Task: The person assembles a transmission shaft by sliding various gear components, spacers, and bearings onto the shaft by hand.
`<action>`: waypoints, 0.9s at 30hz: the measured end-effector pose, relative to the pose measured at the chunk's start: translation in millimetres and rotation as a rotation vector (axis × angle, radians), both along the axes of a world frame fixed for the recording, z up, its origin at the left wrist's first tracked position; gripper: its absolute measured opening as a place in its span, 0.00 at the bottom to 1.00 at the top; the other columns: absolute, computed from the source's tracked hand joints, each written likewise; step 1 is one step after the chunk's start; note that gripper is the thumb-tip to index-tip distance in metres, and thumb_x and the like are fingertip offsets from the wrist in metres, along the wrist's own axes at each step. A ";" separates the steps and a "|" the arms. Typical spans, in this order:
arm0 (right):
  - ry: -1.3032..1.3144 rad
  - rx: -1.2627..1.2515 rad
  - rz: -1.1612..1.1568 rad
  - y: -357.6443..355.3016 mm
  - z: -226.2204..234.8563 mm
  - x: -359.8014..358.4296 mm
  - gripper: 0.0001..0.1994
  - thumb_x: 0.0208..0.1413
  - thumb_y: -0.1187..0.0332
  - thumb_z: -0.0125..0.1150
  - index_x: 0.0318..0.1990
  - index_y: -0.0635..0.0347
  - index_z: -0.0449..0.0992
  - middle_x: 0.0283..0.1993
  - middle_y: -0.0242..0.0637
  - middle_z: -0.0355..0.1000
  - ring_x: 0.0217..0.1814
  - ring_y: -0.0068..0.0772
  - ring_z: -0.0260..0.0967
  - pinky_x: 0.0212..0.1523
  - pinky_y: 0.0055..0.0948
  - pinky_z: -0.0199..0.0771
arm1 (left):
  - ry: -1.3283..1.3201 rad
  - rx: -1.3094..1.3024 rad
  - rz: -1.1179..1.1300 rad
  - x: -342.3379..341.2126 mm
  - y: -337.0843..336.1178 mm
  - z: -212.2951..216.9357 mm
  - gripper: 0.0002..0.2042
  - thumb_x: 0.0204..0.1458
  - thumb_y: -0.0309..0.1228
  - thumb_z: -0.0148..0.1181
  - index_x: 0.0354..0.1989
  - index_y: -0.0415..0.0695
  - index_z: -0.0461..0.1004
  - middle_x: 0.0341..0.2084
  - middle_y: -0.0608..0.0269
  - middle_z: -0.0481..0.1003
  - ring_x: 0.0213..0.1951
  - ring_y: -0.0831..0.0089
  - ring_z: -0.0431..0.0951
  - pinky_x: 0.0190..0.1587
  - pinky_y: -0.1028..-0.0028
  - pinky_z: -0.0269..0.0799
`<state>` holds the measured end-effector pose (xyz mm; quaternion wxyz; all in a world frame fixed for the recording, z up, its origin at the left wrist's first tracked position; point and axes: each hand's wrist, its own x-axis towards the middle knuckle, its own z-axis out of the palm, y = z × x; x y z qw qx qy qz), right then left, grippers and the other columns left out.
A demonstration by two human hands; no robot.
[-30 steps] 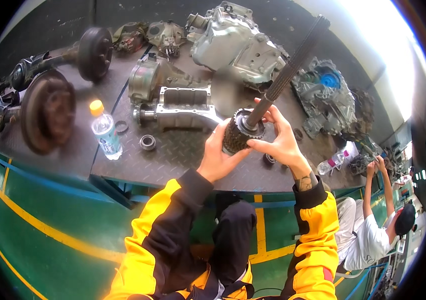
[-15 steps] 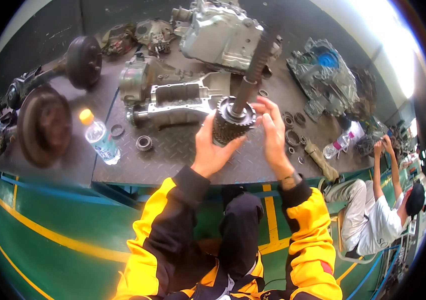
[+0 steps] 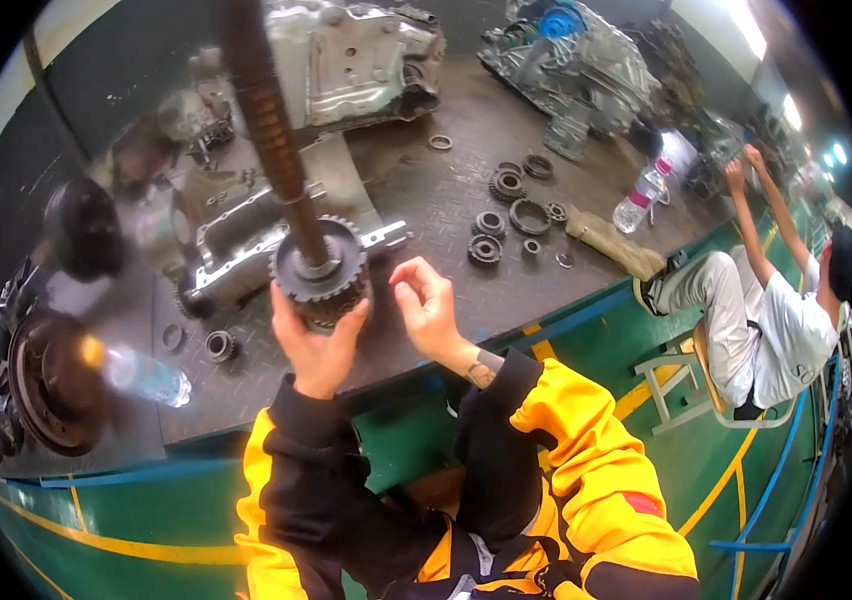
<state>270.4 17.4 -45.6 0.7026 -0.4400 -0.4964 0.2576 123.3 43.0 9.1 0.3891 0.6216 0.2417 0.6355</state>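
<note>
My left hand is closed around a gear assembly with a long, dark transmission shaft. The shaft tilts up and away, its top running past the upper edge of the view. A toothed gear rings its lower part, just above my fingers. To the right and apart from the gear, my right hand has its fingers curled in, and nothing shows in them. Behind the shaft lies an open silver gearbox casing, partly hidden by it.
Several loose gears and rings, among them a large ring, lie right of my hands. A small gear and a bottle are at left. Larger housings stand behind. A seated person is at far right.
The view has swung right, so the bench appears shifted left. My right hand has come away from the gear assembly and its fingers have curled. My left hand still holds the shaft assembly.
</note>
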 end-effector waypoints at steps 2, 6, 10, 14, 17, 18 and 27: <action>-0.034 -0.031 0.038 -5.0 -8.9 9.4 0.01 0.56 0.77 0.51 0.34 0.63 0.69 0.20 0.21 0.61 0.23 0.08 0.53 0.22 0.17 0.51 | -0.013 0.008 0.016 0.6 0.0 -4.9 0.33 0.41 0.28 0.71 0.57 0.37 0.62 0.47 0.60 0.72 0.48 0.72 0.74 0.53 0.72 0.68; -0.037 -0.073 0.109 -16.5 -16.1 18.8 0.01 0.55 0.76 0.52 0.34 0.64 0.69 0.21 0.23 0.63 0.23 0.11 0.54 0.23 0.18 0.53 | -0.007 0.049 0.105 -4.2 6.9 -15.7 0.33 0.43 0.28 0.69 0.59 0.36 0.62 0.49 0.59 0.71 0.50 0.71 0.73 0.56 0.70 0.66; -0.036 -0.018 0.093 -16.2 -11.7 25.1 0.01 0.55 0.77 0.51 0.33 0.64 0.69 0.20 0.24 0.62 0.23 0.10 0.53 0.22 0.19 0.53 | -0.071 0.040 0.028 -10.4 11.6 -15.7 0.28 0.52 0.35 0.66 0.58 0.37 0.63 0.48 0.60 0.73 0.48 0.73 0.72 0.55 0.71 0.65; 0.069 0.028 0.012 -7.2 -10.7 45.9 0.03 0.57 0.77 0.50 0.32 0.62 0.69 0.20 0.19 0.60 0.22 0.08 0.50 0.22 0.17 0.50 | -0.030 0.057 0.054 -11.7 16.1 -20.6 0.28 0.52 0.35 0.66 0.57 0.36 0.63 0.47 0.60 0.73 0.47 0.73 0.73 0.54 0.71 0.66; -0.089 -0.012 -0.254 -0.3 0.1 70.1 0.03 0.56 0.78 0.51 0.34 0.61 0.71 0.20 0.19 0.59 0.22 0.09 0.52 0.21 0.18 0.51 | 0.035 0.101 0.097 -15.5 16.5 -20.7 0.28 0.51 0.34 0.66 0.58 0.37 0.62 0.48 0.61 0.72 0.47 0.73 0.72 0.54 0.72 0.65; -0.214 0.030 -0.419 8.4 0.5 87.5 0.03 0.57 0.77 0.50 0.34 0.60 0.71 0.20 0.22 0.59 0.22 0.11 0.54 0.21 0.19 0.53 | 0.023 0.111 0.101 -14.1 14.4 -18.5 0.28 0.51 0.33 0.66 0.58 0.37 0.62 0.49 0.61 0.71 0.47 0.73 0.72 0.54 0.72 0.65; -1.021 -0.979 -0.695 32.7 1.0 246.0 0.37 0.45 0.51 0.67 0.56 0.71 0.64 0.58 0.57 0.62 0.63 0.56 0.58 0.63 0.47 0.61 | 0.008 0.033 0.049 -6.9 5.3 -7.5 0.33 0.43 0.29 0.70 0.59 0.36 0.61 0.48 0.59 0.71 0.50 0.71 0.72 0.56 0.71 0.65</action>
